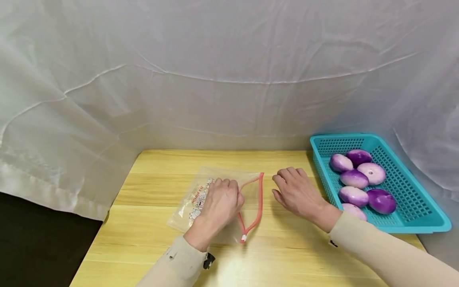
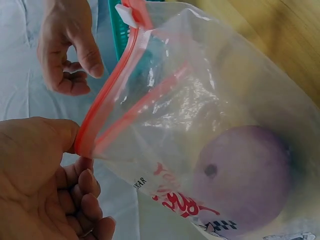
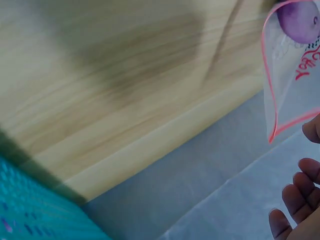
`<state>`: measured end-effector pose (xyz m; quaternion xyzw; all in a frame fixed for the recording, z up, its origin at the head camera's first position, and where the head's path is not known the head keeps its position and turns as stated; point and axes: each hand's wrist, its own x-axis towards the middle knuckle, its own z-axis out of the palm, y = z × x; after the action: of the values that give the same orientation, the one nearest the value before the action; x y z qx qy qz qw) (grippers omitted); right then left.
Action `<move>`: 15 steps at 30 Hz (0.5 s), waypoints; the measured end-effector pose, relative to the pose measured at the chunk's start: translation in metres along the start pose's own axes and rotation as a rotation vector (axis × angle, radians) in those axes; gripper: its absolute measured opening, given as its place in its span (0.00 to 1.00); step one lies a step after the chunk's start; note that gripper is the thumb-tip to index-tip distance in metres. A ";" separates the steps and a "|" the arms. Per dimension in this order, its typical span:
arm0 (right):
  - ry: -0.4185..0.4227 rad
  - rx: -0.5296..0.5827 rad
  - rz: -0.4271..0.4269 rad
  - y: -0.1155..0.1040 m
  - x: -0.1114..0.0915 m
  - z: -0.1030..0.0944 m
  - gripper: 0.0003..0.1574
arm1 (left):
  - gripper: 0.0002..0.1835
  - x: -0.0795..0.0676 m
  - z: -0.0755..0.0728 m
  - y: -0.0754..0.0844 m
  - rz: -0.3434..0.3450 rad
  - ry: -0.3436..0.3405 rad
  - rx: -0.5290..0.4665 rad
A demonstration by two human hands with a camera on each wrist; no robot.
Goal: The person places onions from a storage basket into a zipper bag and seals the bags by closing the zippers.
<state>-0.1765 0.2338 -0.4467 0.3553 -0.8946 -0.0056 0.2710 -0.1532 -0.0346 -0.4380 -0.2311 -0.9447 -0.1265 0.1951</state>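
A clear zip bag [image 1: 222, 235] with a red zip edge, white slider and printed cartoon figures has its mouth parted towards the right. My left hand [image 1: 222, 199] pinches the red edge between thumb and finger, with the other fingers curled below in the left wrist view. Inside the bag lies one round purple onion [image 2: 245, 175], which my left hand hides in the head view. My right hand [image 1: 295, 191] is just right of the bag's mouth, fingers loosely bent and holding nothing. In the right wrist view, its fingers [image 3: 297, 197] appear below the bag's edge.
A teal plastic basket [image 1: 426, 203] stands at the right of the wooden table [image 1: 143, 223], close to my right forearm. Several purple-and-white onions [image 1: 354, 179] lie in it. A pale cloth [image 1: 229, 107] hangs behind the table and along its sides.
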 end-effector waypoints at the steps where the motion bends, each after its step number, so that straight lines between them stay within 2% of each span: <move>1: 0.000 -0.007 -0.004 0.003 -0.001 -0.001 0.19 | 0.14 0.000 0.000 0.000 0.000 -0.014 0.003; 4: 0.001 -0.033 -0.019 0.012 -0.002 -0.004 0.18 | 0.14 -0.001 -0.001 -0.001 0.000 -0.043 0.006; 9: 0.031 -0.070 -0.041 0.023 -0.006 -0.006 0.29 | 0.14 -0.003 0.000 -0.002 -0.013 -0.066 -0.010; 15: 0.065 -0.079 -0.059 0.037 -0.014 -0.006 0.29 | 0.13 -0.004 0.002 -0.002 -0.045 -0.054 -0.044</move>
<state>-0.1885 0.2718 -0.4409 0.3704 -0.8736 -0.0374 0.3135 -0.1513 -0.0372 -0.4424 -0.2176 -0.9515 -0.1455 0.1614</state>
